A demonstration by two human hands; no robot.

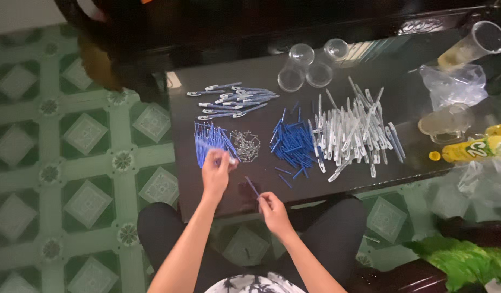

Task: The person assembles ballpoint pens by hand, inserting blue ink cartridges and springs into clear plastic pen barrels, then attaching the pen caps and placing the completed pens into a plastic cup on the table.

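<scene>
Bare table strip [337, 187] near edge; pen-part piles [294, 144], glasses [305, 68] crowd beyond.

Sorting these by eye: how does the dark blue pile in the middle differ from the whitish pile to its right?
The dark blue pile holds short, thin, opaque sticks; the whitish pile holds longer, thicker, pale translucent tubes. The blue pile is compact; the whitish one spreads wider across the dark table. Both are loose heaps of slim pen parts, lying flat, touched by neither hand.
</scene>
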